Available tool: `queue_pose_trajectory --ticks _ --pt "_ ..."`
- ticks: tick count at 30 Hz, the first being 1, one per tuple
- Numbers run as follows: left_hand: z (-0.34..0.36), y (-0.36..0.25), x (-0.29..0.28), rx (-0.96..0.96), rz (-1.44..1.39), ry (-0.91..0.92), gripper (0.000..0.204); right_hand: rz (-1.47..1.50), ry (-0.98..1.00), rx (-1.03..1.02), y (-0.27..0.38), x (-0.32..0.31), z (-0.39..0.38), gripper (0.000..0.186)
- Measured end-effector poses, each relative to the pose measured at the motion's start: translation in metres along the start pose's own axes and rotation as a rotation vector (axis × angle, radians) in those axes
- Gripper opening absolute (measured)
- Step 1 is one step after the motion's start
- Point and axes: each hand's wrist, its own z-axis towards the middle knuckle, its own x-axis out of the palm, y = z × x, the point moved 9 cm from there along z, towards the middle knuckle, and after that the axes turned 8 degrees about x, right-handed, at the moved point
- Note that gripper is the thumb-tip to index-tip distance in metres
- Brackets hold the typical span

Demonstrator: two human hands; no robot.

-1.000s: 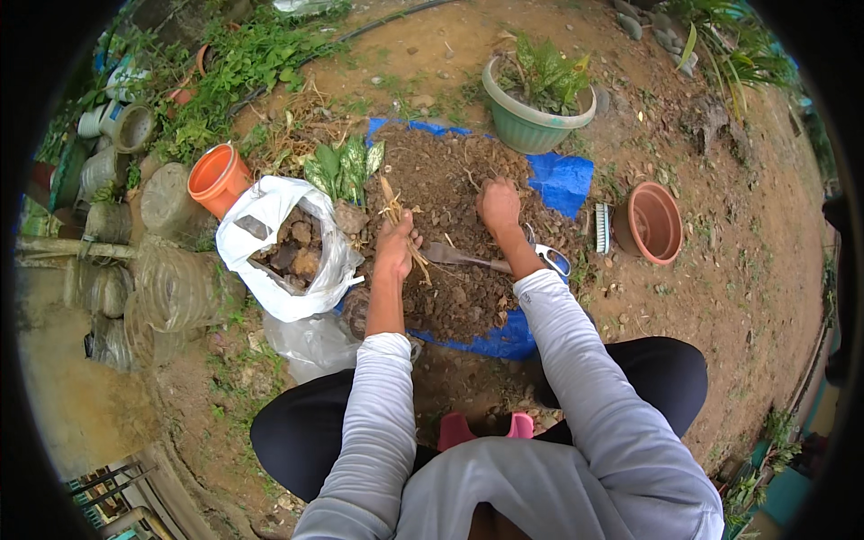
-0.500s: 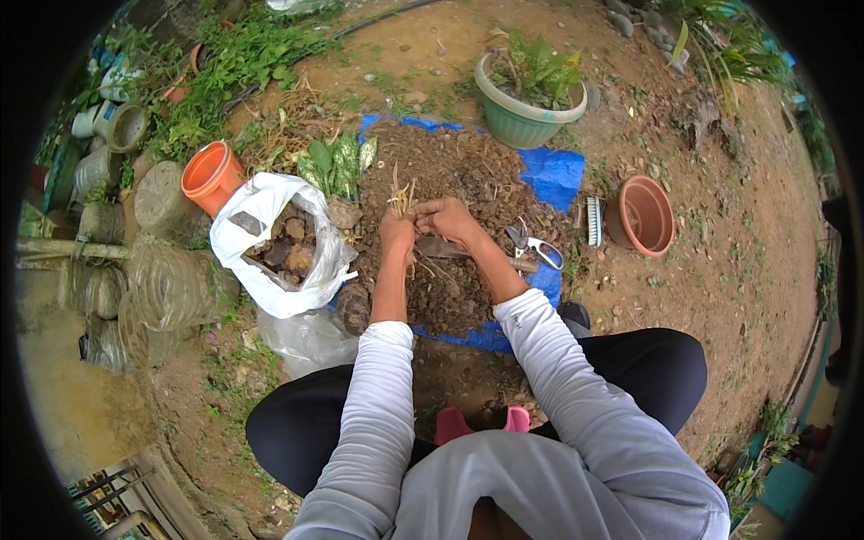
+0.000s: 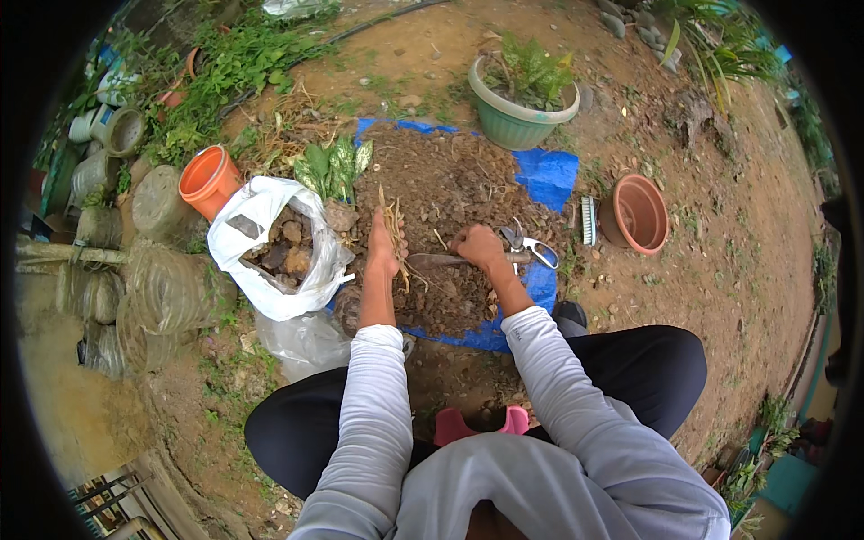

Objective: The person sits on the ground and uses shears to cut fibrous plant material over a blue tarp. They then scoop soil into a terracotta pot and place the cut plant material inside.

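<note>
My left hand (image 3: 382, 248) is closed round a small bunch of dry, straw-coloured stems (image 3: 393, 220), which stick out above and below the fingers. To its right, low over the heap of brown soil (image 3: 432, 175), my right hand (image 3: 478, 246) has its fingers pinched together. A short pale dry stem (image 3: 440, 238) shows at those fingertips. Just below the right hand lies a flat-bladed tool (image 3: 436, 259) with a wooden handle, partly covered by the hand. White-handled pruning shears (image 3: 544, 253) rest beside it on the right. The soil sits on a blue tarp (image 3: 547, 177).
On the left stand a white plastic bag (image 3: 236, 255) of soil clods and an orange bucket (image 3: 209, 180). Cut variegated leaves (image 3: 335, 169) lie behind the bag. A green pot (image 3: 516, 117) with a plant, a brush (image 3: 589, 220) and a brown pot (image 3: 641, 216) stand around the tarp's right side.
My hands were together at the dry stems. Now my right hand has moved right and nearer, towards the tool. My left hand has shifted slightly left with the bunch.
</note>
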Motion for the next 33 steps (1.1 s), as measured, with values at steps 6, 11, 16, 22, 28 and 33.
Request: queue_pose_trajectory --ticks 6,11,16,22,28,33 --pt "0.005 0.000 0.015 0.001 -0.129 0.140 0.060 -0.069 -0.348 0.345 -0.102 -0.055 0.003 0.034" --pt "0.000 0.003 0.038 0.025 -0.080 0.068 0.036 -0.086 -0.133 0.376 -0.129 -0.041 0.003 0.040" --pt "-0.014 0.001 0.061 0.067 0.029 0.100 0.038 -0.078 -0.059 0.344 -0.143 -0.027 0.012 0.043" --pt "-0.032 -0.008 0.045 0.092 0.094 0.060 0.037 -0.180 -0.022 0.229 -0.131 -0.034 0.008 0.040" --pt "-0.053 -0.034 0.065 0.088 0.167 0.143 0.043 -0.168 -0.202 0.009 -0.092 -0.116 0.016 0.035" --pt "-0.085 -0.094 0.072 0.250 0.134 0.123 0.046 0.278 0.084 -0.328 0.035 -0.181 -0.036 0.018"
